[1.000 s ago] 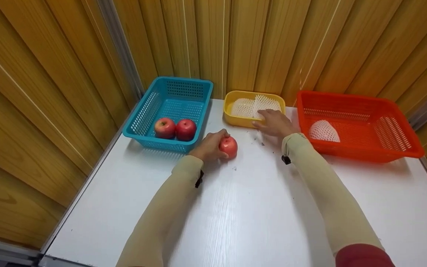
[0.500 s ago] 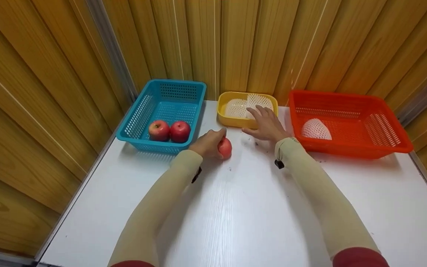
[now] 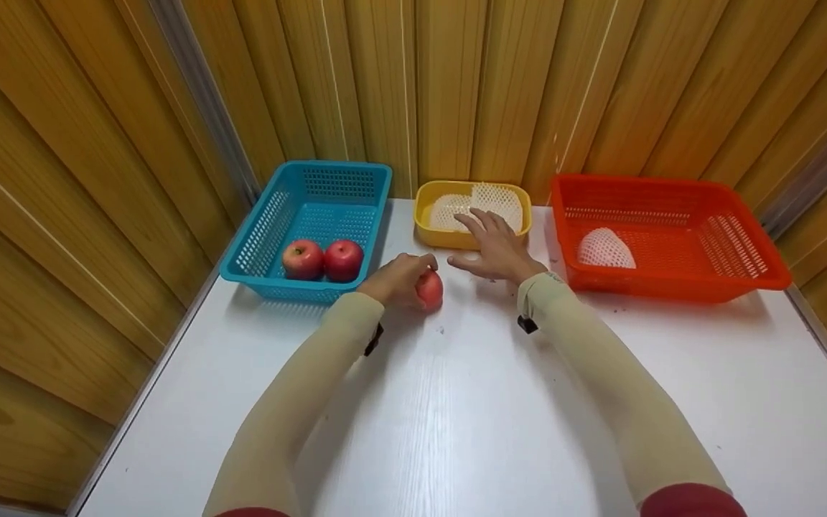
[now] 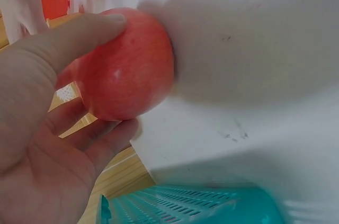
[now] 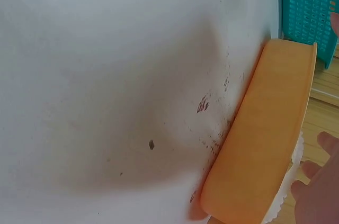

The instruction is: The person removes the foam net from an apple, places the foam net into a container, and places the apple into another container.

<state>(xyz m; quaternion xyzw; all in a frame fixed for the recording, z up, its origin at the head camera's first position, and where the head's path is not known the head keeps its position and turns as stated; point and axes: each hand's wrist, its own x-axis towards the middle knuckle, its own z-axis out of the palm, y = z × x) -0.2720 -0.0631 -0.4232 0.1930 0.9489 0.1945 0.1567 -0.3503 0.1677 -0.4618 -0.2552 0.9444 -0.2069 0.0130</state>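
A red apple (image 3: 430, 291) stands on the white table, and my left hand (image 3: 400, 280) grips it from the left. In the left wrist view, thumb and fingers curl round the apple (image 4: 127, 65). My right hand (image 3: 494, 248) is spread, fingers apart and holding nothing, over the front edge of the yellow box (image 3: 449, 239). White foam nets (image 3: 501, 201) lie in that box. In the right wrist view, fingertips of the right hand (image 5: 320, 181) show beside the yellow box (image 5: 259, 134).
At the left is a blue basket (image 3: 241, 276) with two red apples (image 3: 342, 260) in it. A red basket (image 3: 672, 287) at the right holds a white foam net (image 3: 605, 249). Wooden panels (image 3: 449, 93) rise behind the table (image 3: 413, 431).
My right hand has drawn back from the foam nets, its fingers spreading, and moved slightly left toward the apple. My left hand keeps its grip on the apple. The head view has shifted a little.
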